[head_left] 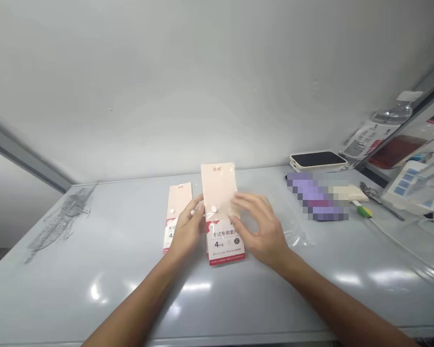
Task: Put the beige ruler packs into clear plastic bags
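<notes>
Far left on the pale grey table (58,294), we have a grey sketch-like mark (60,219) on the surface, well apart from everything else. Toward the centre, the rear packet (177,202) lies flat, a pale pink exam ruler-set sleeve with a white snap button, partly hidden by our left hand (187,229). That hand is half closed, its thumb and fingers holding the left edge of the front packet (222,236), a matching sleeve just beside the rear one. The front packet sits at the centre of the frame, its long axis running away from us and tilted slightly left, with its red-edged printed end toward us. We cannot make out what is inside either packet.

Our right hand (260,229) is open with its fingers spread, resting over the right side of the front packet and gripping nothing. Just right of it lies a clear plastic film (296,236). Farther right are a pixelated purple object (316,197), a cream device with a black top (318,160), and a pair of scissors (371,193). A plastic bottle (390,115) sits at the upper right.
</notes>
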`<state>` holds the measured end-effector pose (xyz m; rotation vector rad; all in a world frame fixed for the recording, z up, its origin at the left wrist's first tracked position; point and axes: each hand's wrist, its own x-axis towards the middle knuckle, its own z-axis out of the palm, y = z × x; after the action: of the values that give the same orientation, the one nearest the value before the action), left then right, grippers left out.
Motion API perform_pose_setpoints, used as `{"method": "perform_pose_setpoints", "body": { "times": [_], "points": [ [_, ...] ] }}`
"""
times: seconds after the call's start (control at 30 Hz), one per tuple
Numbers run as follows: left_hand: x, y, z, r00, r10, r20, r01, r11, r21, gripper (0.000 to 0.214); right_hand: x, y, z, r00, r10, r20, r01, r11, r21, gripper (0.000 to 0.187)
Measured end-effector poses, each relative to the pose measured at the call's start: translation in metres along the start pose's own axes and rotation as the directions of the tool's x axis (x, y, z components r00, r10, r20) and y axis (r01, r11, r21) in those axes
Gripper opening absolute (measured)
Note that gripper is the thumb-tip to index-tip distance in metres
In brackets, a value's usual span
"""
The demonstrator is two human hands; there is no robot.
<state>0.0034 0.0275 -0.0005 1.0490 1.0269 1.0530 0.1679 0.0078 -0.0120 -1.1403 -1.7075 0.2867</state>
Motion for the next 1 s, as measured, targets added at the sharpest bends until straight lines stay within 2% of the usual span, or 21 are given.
{"method": "perform_pose_setpoints", "body": {
  "times": [0.03,0.07,0.1,0.17,0.2,0.23,0.3,0.4,0.53,0.7,0.83,0.93,1.0],
  "points": [
    [-0.001,0.001,0.001,1.0,0.003,0.013,-0.003,1.0,-0.001,0.048,0.002,0.002,-0.002,0.99,0.141,-0.028,-0.14,0.99,0.025,0.034],
    [-0.002,0.002,0.001,1.0,0.005,0.03,-0.005,1.0,-0.003,0.048,0.004,0.004,-0.004,0.961,0.275,0.02,-0.276,0.957,0.092,0.038],
    [-0.003,0.003,0.001,0.999,0.006,0.041,-0.006,1.0,0.002,0.048,0.006,0.005,-0.005,0.918,0.375,0.13,-0.394,0.9,0.186,0.039],
    [-0.005,0.002,0.001,0.999,0.036,0.01,-0.036,0.999,0.023,0.051,0.009,0.005,-0.007,0.827,0.434,0.356,-0.551,0.75,0.365,0.036],
    [-0.005,0.002,0.001,0.997,0.074,-0.035,-0.072,0.997,0.037,0.054,0.01,0.005,-0.007,0.805,0.429,0.41,-0.585,0.689,0.428,0.034],
    [-0.006,0.001,0.001,0.99,0.117,-0.085,-0.112,0.992,0.058,0.056,0.01,0.004,-0.006,0.801,0.427,0.421,-0.595,0.65,0.473,0.033],
    [-0.006,-0.001,0.0,0.974,0.176,-0.143,-0.161,0.981,0.111,0.051,0.01,0.002,-0.005,0.814,0.434,0.386,-0.58,0.626,0.52,0.032],
    [-0.006,-0.002,0.0,0.986,0.15,-0.078,-0.133,0.973,0.19,0.029,0.01,0.001,-0.005,0.824,0.419,0.381,-0.566,0.624,0.538,0.032],
    [-0.006,0.002,-0.001,0.991,0.132,0.038,-0.137,0.957,0.256,0.027,0.011,0.005,-0.007,0.816,0.419,0.398,-0.577,0.618,0.533,0.031],
    [-0.003,0.004,-0.002,0.979,0.198,0.042,-0.201,0.928,0.313,0.028,0.012,0.009,-0.011,0.774,0.459,0.437,-0.633,0.591,0.5,0.033],
    [0.001,0.003,-0.004,0.977,0.212,0.019,-0.206,0.916,0.345,0.027,0.015,0.009,-0.013,0.766,0.473,0.435,-0.639,0.636,0.434,0.031],
    [0.007,0.007,-0.016,0.981,0.182,-0.072,-0.144,0.921,0.362,0.031,0.022,0.014,-0.024,0.772,0.536,0.34,-0.633,0.692,0.347,0.03],
    [0.013,0.011,-0.03,0.983,0.091,-0.162,-0.014,0.905,0.426,0.032,0.027,0.024,-0.037,0.758,0.593,0.271,-0.651,0.714,0.258,0.031]
  ]
}}
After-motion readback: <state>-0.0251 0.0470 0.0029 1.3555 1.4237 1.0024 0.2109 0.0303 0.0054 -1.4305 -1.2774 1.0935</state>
